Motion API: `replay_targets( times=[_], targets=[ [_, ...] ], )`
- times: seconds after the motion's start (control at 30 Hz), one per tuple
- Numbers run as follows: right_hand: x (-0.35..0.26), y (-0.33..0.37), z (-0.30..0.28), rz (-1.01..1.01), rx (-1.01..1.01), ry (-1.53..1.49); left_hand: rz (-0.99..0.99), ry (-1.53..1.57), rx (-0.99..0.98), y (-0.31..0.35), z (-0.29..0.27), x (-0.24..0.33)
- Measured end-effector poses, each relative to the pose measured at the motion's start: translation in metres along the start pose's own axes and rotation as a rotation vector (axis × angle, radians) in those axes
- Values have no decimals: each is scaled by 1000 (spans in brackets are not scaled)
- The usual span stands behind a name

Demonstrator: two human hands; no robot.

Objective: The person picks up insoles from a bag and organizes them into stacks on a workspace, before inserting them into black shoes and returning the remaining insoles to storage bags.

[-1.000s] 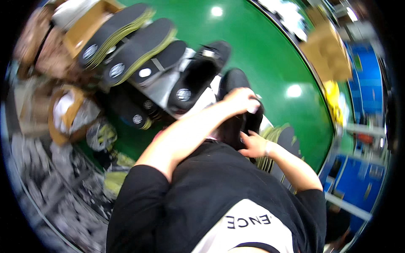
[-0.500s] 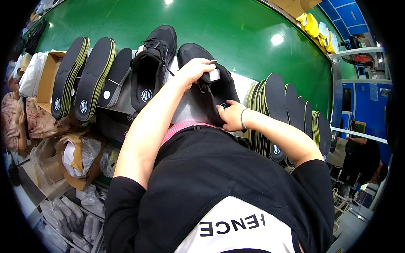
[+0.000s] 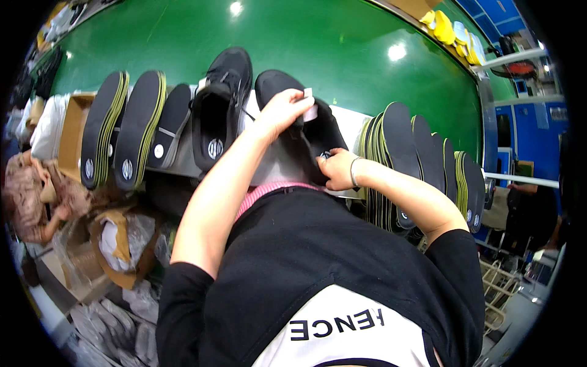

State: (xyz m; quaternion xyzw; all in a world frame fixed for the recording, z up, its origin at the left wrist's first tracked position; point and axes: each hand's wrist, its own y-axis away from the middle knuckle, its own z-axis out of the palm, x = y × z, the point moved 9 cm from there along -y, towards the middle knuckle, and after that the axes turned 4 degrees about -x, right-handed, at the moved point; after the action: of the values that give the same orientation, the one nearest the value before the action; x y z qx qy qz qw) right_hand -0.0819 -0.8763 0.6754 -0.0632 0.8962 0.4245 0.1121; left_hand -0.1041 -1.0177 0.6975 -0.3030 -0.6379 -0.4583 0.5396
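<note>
A black sneaker point(image 3: 276, 84) lies toe away from me in front of my body, with an insole inside it. My left hand point(image 3: 281, 115) is closed on its tongue, where a white label point(image 3: 310, 112) stands out beside the fingertips. At the heel, my right hand point(image 3: 338, 169) grips the collar, its thumb by the insole's round mark. To the left rests a matching black sneaker point(image 3: 235, 68), its laces in place and a marked insole showing inside. No hand touches that one.
Dark insoles with yellow-green edges stand in stacks at left point(image 3: 139, 125) and right point(image 3: 398, 137). Beyond is a green tabletop point(image 3: 324, 43). An open cardboard box point(image 3: 73, 125) sits far left, above plastic-wrapped goods point(image 3: 116, 244). Other people are at the left and right edges.
The view has shifted slightly. The white label at my left fingertips now stands more upright. Both hands keep their hold on the same sneaker.
</note>
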Motion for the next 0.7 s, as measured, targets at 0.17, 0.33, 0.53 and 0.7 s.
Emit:
replay_targets(
  times=[0.17, 0.33, 0.53, 0.7],
  targets=[
    [-1, 13, -4, 114, 43, -303, 179, -263, 290, 67, -32, 63],
    [-25, -25, -18, 117, 46, -320, -105, -456, 398, 116, -109, -6],
    [-40, -41, -32, 142, 165, -359, -92, -976, 308, 93, -66, 4],
    [-29, -38, -36, 130, 188, -407, -26, -675, 44, 63, -42, -9]
  ],
)
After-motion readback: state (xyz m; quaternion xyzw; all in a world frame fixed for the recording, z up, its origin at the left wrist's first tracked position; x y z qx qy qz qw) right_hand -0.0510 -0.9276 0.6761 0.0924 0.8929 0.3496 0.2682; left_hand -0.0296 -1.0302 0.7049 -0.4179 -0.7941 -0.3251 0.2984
